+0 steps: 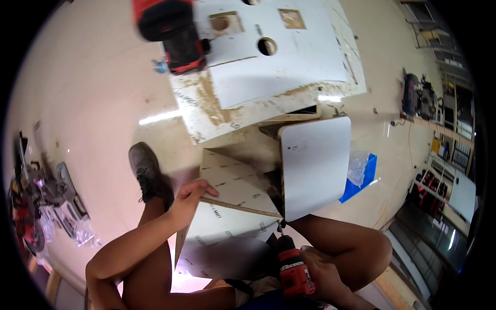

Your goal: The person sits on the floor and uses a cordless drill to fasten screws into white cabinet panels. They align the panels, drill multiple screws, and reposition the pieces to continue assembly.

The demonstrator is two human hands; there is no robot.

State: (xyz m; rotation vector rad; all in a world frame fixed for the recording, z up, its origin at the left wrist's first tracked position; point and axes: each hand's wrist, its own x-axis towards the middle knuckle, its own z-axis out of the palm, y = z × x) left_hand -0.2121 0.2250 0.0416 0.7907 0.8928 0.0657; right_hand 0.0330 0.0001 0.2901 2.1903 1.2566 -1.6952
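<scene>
My right hand (326, 281) is closed round the grip of a red and black cordless drill (294, 271). The drill's tip meets the lower corner of a board assembly that stands between my legs, close to where the panels join. With fingers hooked over its top edge, my left hand (194, 194) grips a printed board (230, 178) of that assembly. Below this edge, a second pale printed panel (227, 237) faces me. A white panel with rounded corners (316, 165) stands upright on the right side of the assembly. Whether a screw sits at the drill's tip is too small to tell.
Ahead lies a large white sheet with cut-outs (279, 62), strewn with sawdust, and a red and black power tool (178, 36) rests on it. A blue tray-like piece with clear plastic (361, 175) lies at right. Tools (46, 196) clutter the left side; shelving (449, 129) lines the right.
</scene>
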